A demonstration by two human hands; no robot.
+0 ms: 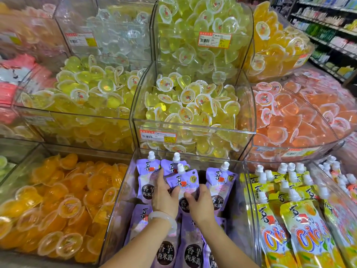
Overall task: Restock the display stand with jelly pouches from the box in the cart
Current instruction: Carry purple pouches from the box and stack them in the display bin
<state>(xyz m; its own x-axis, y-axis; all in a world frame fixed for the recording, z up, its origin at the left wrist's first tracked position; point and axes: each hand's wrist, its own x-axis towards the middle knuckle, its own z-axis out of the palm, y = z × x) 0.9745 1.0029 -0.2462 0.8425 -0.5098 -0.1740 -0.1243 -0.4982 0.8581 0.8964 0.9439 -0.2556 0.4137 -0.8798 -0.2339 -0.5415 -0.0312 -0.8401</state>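
Observation:
Purple jelly pouches with white caps stand in a clear acrylic bin (120, 198) at the bottom centre of the display stand. Both my hands are inside this bin, on one upright purple pouch (183, 180) in its middle. My left hand (165, 196), with a pale bangle on the wrist, has its fingers behind the pouch's left edge and its thumb on the front. My right hand (201, 202) grips the pouch's lower right side, thumb on the front. More purple pouches (220, 182) stand around it and lie flat nearer to me. The box and the cart are out of view.
Yellow-orange pouches (301, 229) fill the bin to the right. Orange jelly cups (58, 207) fill the bin to the left. Above are clear bins of yellow jelly cups (193, 105) and peach-coloured cups (293, 117). Store shelves (328, 26) stand at the far right.

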